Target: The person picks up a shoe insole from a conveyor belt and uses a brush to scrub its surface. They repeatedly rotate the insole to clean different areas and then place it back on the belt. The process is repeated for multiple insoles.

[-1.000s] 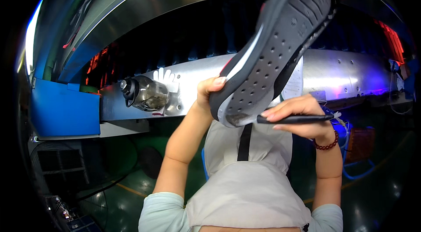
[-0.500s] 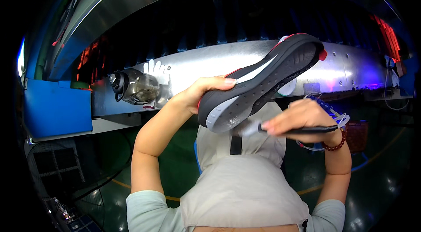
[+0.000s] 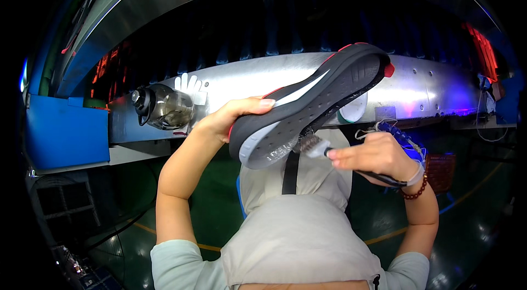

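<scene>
My left hand [image 3: 237, 113] grips the heel end of a black and grey shoe sole [image 3: 315, 104], with its thumb along the edge. The sole is tilted, its red-edged toe end up and to the right, over a metal ledge. Glossy wet patches show on its cupped face near the heel. My right hand [image 3: 379, 154] closes round the black handle of a brush [image 3: 317, 147]. The pale brush head points left, its dark bristles against or very close to the sole's lower edge; exact contact is hard to tell.
A dark clear water bottle [image 3: 164, 107] lies on the metal ledge [image 3: 225, 84] at left, beside a white glove [image 3: 188, 82]. Behind the sole is a round white container [image 3: 354, 109]. Dangling cords [image 3: 406, 139] hang near my right wrist. A reddish basket [image 3: 441, 172] stands at right.
The sole and my left hand have shifted slightly left, as has the whole view. The brush, blurred before, now shows clearly, slightly higher along the sole's lower edge.
</scene>
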### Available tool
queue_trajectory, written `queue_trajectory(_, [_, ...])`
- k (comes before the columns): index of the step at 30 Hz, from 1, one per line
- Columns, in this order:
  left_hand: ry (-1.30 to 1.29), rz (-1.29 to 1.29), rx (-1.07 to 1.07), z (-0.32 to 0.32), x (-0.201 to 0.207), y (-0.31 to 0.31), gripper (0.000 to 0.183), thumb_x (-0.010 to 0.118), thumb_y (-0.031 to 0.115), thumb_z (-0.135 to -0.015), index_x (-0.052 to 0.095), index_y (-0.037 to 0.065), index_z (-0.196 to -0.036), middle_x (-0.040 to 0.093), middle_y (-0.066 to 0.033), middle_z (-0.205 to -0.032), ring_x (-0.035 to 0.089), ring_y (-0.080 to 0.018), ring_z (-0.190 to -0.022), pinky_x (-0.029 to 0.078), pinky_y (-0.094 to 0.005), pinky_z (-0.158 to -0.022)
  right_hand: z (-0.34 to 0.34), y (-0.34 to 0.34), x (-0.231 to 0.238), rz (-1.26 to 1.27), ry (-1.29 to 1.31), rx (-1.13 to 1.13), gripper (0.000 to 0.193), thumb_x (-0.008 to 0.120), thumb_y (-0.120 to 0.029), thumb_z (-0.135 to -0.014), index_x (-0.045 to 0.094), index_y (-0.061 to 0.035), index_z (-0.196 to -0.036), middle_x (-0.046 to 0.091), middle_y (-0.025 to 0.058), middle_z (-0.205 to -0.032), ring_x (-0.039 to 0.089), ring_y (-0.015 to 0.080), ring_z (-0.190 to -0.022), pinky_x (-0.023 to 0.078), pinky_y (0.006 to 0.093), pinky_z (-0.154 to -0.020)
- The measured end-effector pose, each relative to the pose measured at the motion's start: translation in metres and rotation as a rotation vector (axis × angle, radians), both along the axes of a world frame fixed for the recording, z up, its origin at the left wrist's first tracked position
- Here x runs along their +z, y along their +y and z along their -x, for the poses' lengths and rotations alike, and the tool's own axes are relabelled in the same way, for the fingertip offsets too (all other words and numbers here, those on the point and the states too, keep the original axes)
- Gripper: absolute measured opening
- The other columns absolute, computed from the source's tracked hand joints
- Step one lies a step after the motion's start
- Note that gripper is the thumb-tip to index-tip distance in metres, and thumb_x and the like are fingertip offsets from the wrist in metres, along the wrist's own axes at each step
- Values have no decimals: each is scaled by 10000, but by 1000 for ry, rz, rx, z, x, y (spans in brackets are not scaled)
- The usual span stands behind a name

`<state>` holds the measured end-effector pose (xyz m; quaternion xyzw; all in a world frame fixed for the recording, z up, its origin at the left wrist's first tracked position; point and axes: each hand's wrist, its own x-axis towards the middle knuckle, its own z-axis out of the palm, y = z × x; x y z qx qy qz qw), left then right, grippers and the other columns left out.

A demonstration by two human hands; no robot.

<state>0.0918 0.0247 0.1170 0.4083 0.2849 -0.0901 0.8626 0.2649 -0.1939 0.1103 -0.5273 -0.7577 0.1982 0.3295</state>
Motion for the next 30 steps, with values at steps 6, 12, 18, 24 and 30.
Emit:
queue_trajectory(6, [-3,14,54,11,0,8,587,601,274,-652,463,-30,-1135,554,-175,-999,548,-210,-860,426,-274,-766,-14,2,2,-109,49,-177,207,626,10,-669,623,-99,-846,622,58,-950,614,130,-733,333,225,-485])
queue_trajectory(12, [-6,5,107,26,-13,15,602,579,249,-641,444,-24,-1160,550,-161,-1017,547,-201,-863,416,-264,-786,-12,-3,17,-88,122,-127,199,648,2,-641,624,-84,-819,631,66,-910,598,130,-652,353,212,-504])
queue_trajectory(18, [-22,4,103,32,-18,23,594,571,251,-648,444,-31,-1155,548,-168,-1020,548,-207,-868,417,-268,-791,-12,-8,10,4,114,-144,172,661,8,-640,625,-67,-791,639,63,-875,617,163,-710,365,219,-508])
queue_trajectory(24, [-39,9,101,34,-22,27,586,562,254,-656,444,-39,-1150,545,-174,-1024,549,-214,-874,418,-272,-796,-27,-6,-1,-91,257,-318,200,628,19,-679,619,-44,-869,616,102,-940,610,201,-824,475,272,-712])
queue_trajectory(30, [-43,12,100,39,-24,29,579,554,256,-664,444,-47,-1145,543,-181,-1027,550,-221,-879,419,-276,-801,-28,-13,10,-79,314,-297,197,644,4,-668,625,-51,-856,618,93,-941,607,185,-837,461,255,-679])
